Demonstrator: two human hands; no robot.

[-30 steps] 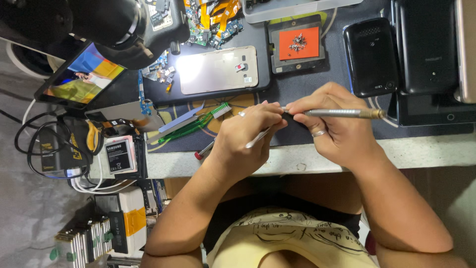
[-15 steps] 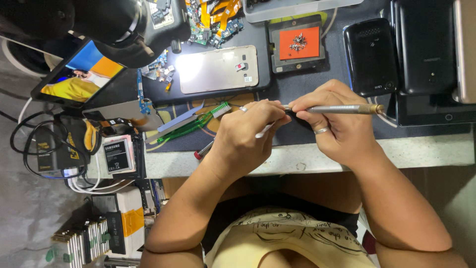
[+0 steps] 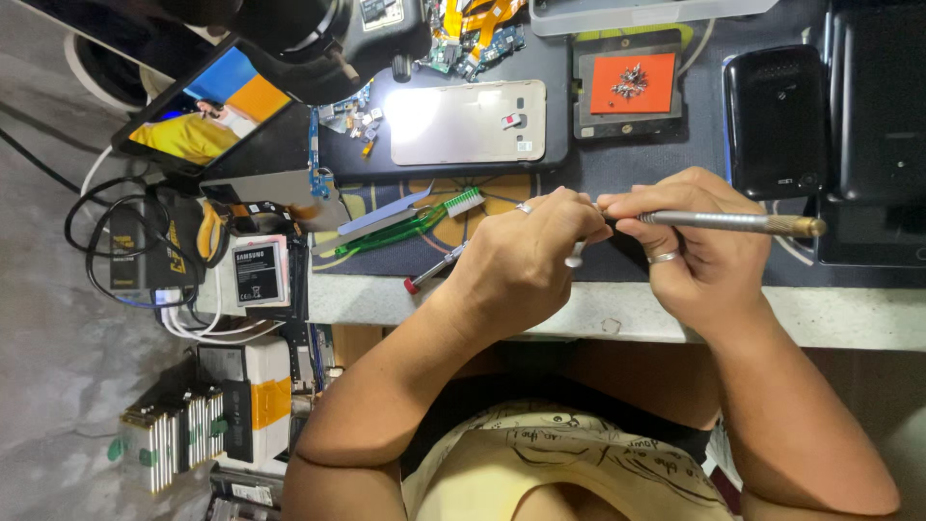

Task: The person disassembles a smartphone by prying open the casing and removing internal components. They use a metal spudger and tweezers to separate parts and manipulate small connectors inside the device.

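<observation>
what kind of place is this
Probably a phone repair bench. A phone lies face down on the mat, loose circuit boards sit at the far edge, and an orange pad holds tiny screws. Both hands work a metal tool.

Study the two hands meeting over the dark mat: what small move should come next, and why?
Probably brace the right hand on the dark mat before pressing: it grips a metal rod tool whose tip is hidden where the left hand, pinching a thin silvery piece, meets it.
</observation>
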